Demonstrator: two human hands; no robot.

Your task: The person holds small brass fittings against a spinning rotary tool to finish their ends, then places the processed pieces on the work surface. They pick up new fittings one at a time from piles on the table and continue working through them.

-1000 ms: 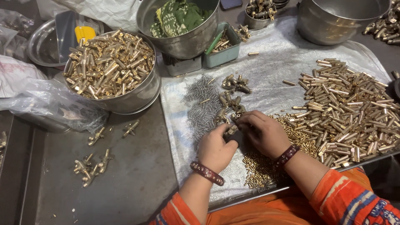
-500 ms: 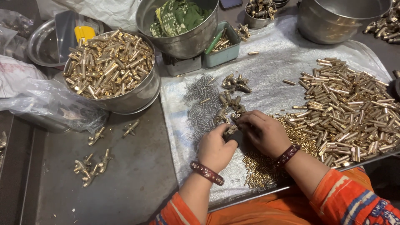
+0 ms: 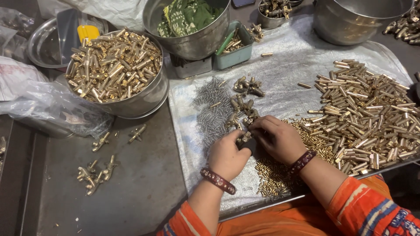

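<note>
My left hand [image 3: 228, 154] and my right hand [image 3: 276, 138] meet over a silvery plastic sheet [image 3: 288, 65], fingers pinched together on a small brass fitting [image 3: 243, 138]. Just beyond my fingertips lies a loose cluster of similar brass fittings [image 3: 244, 105] beside a patch of thin steel springs [image 3: 210, 109]. Tiny brass pins [image 3: 273, 177] are heaped under my right wrist. A large pile of brass tubes [image 3: 369, 118] spreads to the right. Both wrists wear dark red bangles, and orange sleeves show at the bottom.
A steel bowl [image 3: 144, 98] heaped with brass tubes stands at left. Behind are a steel pot with green cloth [image 3: 188, 26], a teal tray [image 3: 236, 54], another steel pot [image 3: 354, 22]. Assembled brass pieces [image 3: 97, 172] lie on the dark metal table; plastic bags [image 3: 39, 100] at far left.
My hands stay in the same spot; only the fingers shift slightly on the small brass fitting.
</note>
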